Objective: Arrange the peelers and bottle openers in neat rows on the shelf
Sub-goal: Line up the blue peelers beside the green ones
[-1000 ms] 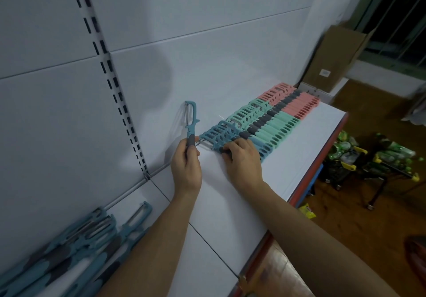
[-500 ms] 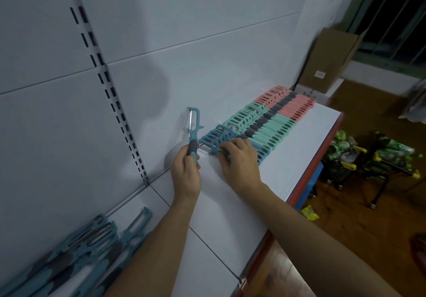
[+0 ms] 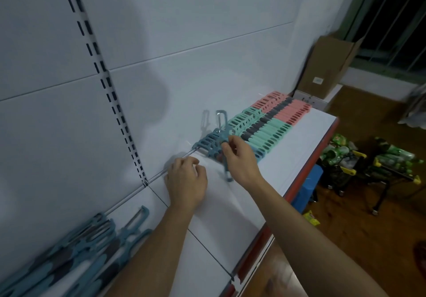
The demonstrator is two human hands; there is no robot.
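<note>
On the white shelf [image 3: 291, 166] lie rows of tools: pink ones [image 3: 287, 108] farthest, mint ones [image 3: 266, 133] in the middle, and a short blue row [image 3: 207, 142] nearest. My right hand [image 3: 240, 158] pinches a blue peeler [image 3: 221, 119] at its middle, blade end up and handle end down, just in front of the blue row. My left hand [image 3: 187, 182] rests on the shelf to the left with loosely curled fingers and holds nothing. A loose pile of blue peelers [image 3: 69, 262] lies at the lower left.
A white back panel with a slotted upright [image 3: 108, 93] rises behind the shelf. The shelf has a red front edge [image 3: 306, 172]. A cardboard box [image 3: 327, 66] leans beyond the far end. Below on the brown floor are a blue stool [image 3: 306, 188] and green packaged goods [image 3: 345, 151].
The blue peeler has passed from my left hand to my right hand and moved right, toward the blue row. My left hand let go and dropped to the shelf.
</note>
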